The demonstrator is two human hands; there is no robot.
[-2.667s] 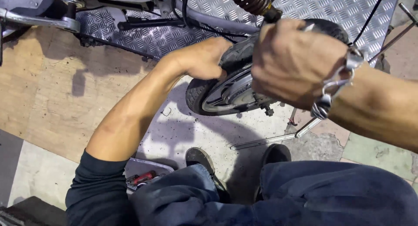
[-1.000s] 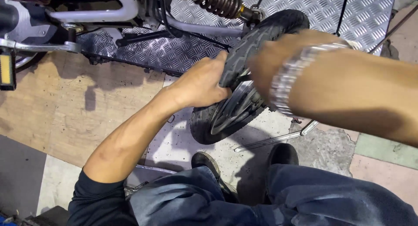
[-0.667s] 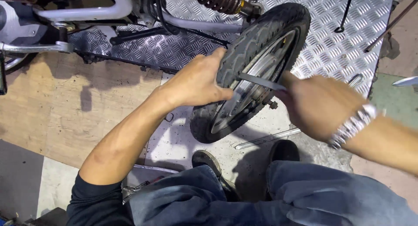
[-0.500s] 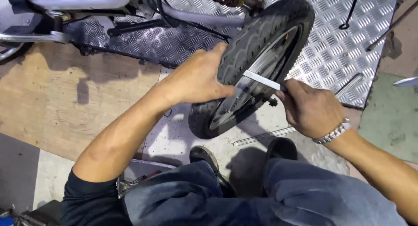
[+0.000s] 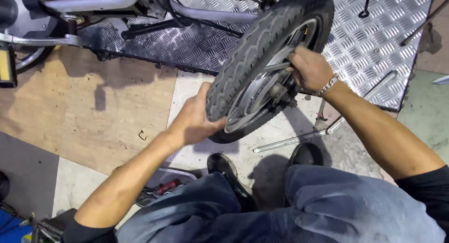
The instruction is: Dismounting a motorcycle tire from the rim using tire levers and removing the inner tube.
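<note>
A black motorcycle wheel with a treaded tyre (image 5: 255, 51) stands tilted in front of me, its silver rim and hub (image 5: 273, 91) facing right. My left hand (image 5: 196, 119) grips the lower left edge of the tyre, thumb on the tread. My right hand (image 5: 308, 67), with a metal watch at the wrist, is closed around a flat metal tyre lever (image 5: 276, 66) that is pressed against the rim near the top right. My knees in blue jeans and both black shoes are below the wheel.
A motorcycle frame (image 5: 93, 2) with a shock spring sits at the top on a diamond-plate ramp (image 5: 374, 32). Long metal bars (image 5: 299, 139) lie on the floor right of the wheel. A tray with small tools (image 5: 163, 187) lies by my left knee. A wooden board (image 5: 79, 107) covers the floor at left.
My left hand slid down the tyre from its upper part to its lower edge. My right hand moved up with the lever from beside the hub to the upper rim.
</note>
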